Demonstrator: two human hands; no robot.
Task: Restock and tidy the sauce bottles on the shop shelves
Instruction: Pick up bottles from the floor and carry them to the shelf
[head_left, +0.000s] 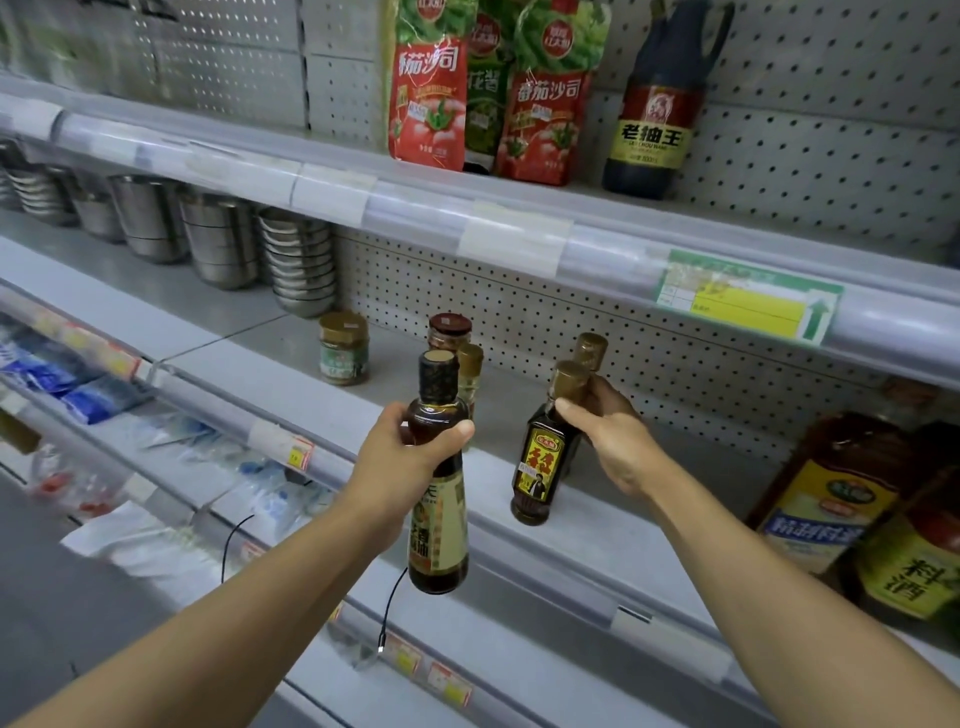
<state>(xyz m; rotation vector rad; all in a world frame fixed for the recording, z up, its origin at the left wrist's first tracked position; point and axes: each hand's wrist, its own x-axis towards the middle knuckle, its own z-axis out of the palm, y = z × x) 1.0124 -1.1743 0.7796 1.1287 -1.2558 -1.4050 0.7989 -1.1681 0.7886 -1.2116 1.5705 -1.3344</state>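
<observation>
We hold a dark sesame-oil bottle (439, 467) in our left hand (402, 467), fingers and thumb wrapped round its shoulder just under the neck, so the body hangs clear in front of the middle shelf (291, 353) with its black, gold-topped cap upward; a grip this high leaves the base free to be set down first. Our right hand (610, 431) pinches the neck of a smaller dark bottle with a yellow-and-red label (540, 457), just below its gold cap. That bottle stands close to the shelf's front edge, tilted slightly, and we judge we are steadying or sliding it by the neck so the label faces out. Right behind it, at about 1 o'clock, a second gold-capped bottle (591, 351) is half hidden by our fingers. At 11 o'clock from the left hand stand a pale-liquid bottle with a gold cap (471, 374), a jar with a dark red lid (449, 330) and, further left, a green-labelled jar (343, 349), loosely spaced with bare shelf between them, which suggests a row yet to be closed up. At 3 o'clock large cooking-oil jugs (826, 493) fill the shelf's right end. On the shelf above, at 12 o'clock, sit tomato-sauce pouches (428, 98) and a tall soy-sauce bottle (657, 119). Stacked steel bowls (296, 260) sit at 10 o'clock.
</observation>
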